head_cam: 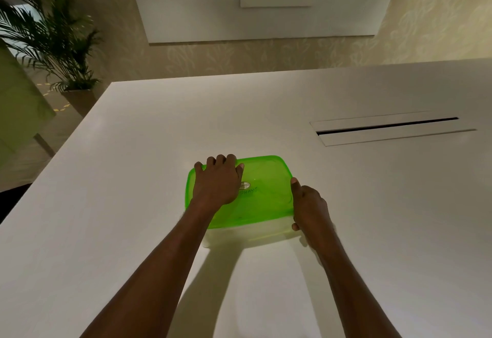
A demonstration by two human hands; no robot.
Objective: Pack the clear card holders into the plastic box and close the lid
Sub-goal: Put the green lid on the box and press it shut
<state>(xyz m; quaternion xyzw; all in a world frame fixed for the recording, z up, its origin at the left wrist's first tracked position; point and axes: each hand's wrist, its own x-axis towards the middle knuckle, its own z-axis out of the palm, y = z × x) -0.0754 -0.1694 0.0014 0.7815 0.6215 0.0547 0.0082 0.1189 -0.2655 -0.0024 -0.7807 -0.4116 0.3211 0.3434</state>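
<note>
A clear plastic box point(253, 235) stands on the white table point(133, 204) with a translucent green lid point(266, 191) lying on top of it. My left hand point(217, 182) rests palm down on the lid's left part, its fingers curled over the far left edge. My right hand point(310, 206) holds the box's right side, thumb against the lid's right edge and fingers wrapped round the wall below. No card holders can be made out; the lid and my hands hide the box's inside.
A long cable slot point(388, 126) with a flap is set into the table at the back right. A potted palm point(56, 36) stands on the floor beyond the table's left corner. A white wall panel point(266, 2) is behind.
</note>
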